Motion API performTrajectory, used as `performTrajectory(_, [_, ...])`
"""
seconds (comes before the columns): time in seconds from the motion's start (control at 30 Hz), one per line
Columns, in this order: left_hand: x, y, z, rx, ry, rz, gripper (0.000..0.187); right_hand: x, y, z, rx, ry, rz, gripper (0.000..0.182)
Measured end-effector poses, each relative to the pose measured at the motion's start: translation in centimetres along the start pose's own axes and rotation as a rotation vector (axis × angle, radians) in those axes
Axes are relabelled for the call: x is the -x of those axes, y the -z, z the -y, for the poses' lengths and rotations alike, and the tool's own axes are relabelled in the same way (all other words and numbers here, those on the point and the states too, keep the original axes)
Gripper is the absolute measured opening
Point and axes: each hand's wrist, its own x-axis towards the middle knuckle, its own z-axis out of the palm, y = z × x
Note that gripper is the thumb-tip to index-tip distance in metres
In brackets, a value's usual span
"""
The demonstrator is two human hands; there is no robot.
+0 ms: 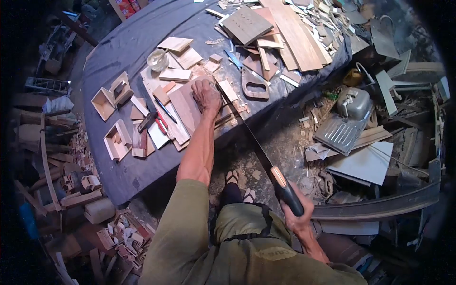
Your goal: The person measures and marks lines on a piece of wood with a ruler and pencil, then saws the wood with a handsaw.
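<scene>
My right hand [298, 209] is wrapped round the black handle of a handsaw [257, 148], off the table's near edge. Its long dark blade slants up and left to the wood by my other hand. My left hand [207, 97], fingers curled, presses down on a brown wooden board [182, 105] at the table edge, and the blade's far end lies just right of its knuckles. Left of the board are a blue pen-like tool [165, 110], a red-handled tool [161, 125] and a hammer [147, 122].
Small open wooden boxes [117, 140] stand on the dark cloth-covered table [110, 178]. A glass jar [157, 61] is among wood offcuts. Another saw [255, 89] rests near the right edge, below stacked boards [297, 38]. A metal sink [343, 124] and scrap wood crowd the floor.
</scene>
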Motion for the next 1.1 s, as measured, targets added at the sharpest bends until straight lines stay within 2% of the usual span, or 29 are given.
performTrajectory(0.1, [0.0,-0.2,0.0,0.006,-0.023,0.014,0.01,-2.0,-1.4,0.3,-0.033,-0.051,-0.04,0.057])
performTrajectory(0.23, [0.0,-1.0,0.7,-0.016,0.006,-0.002,0.011,-6.5,-3.5,0.7,-0.13,-0.193,0.029,0.053])
performTrajectory(0.37, [0.0,-0.9,0.5,-0.057,0.028,0.029,0.012,-0.9,-0.3,0.6,-0.096,-0.127,0.007,0.052])
performTrajectory(0.5, [-0.1,-0.1,0.0,-0.008,0.002,0.059,0.013,-2.4,-1.1,1.7,-0.05,-0.096,-0.039,0.055])
performTrajectory(0.6, [0.2,-0.8,1.1,-0.045,0.0,0.031,0.011,-6.8,-3.8,0.8,-0.08,-0.198,0.078,0.056])
performTrajectory(0.8, [0.0,0.0,0.0,-0.031,0.032,0.07,0.011,0.1,-0.1,-0.2,-0.024,-0.035,-0.027,0.057])
performTrajectory(0.87, [0.0,-0.2,0.1,-0.01,0.009,0.065,0.01,-0.5,-0.3,0.3,-0.021,-0.052,-0.019,0.057])
performTrajectory(0.93, [-0.1,-0.4,0.1,-0.013,-0.003,0.042,0.009,-4.9,-2.5,1.4,-0.054,-0.109,0.01,0.056])
performTrajectory(1.03, [-0.4,-0.6,0.7,-0.034,-0.019,0.026,0.009,-6.4,-3.9,0.0,-0.12,-0.169,0.047,0.056])
performTrajectory(1.1, [0.1,-0.7,0.4,-0.024,-0.007,0.024,0.009,-2.9,-2.3,0.3,-0.106,-0.15,0.008,0.056])
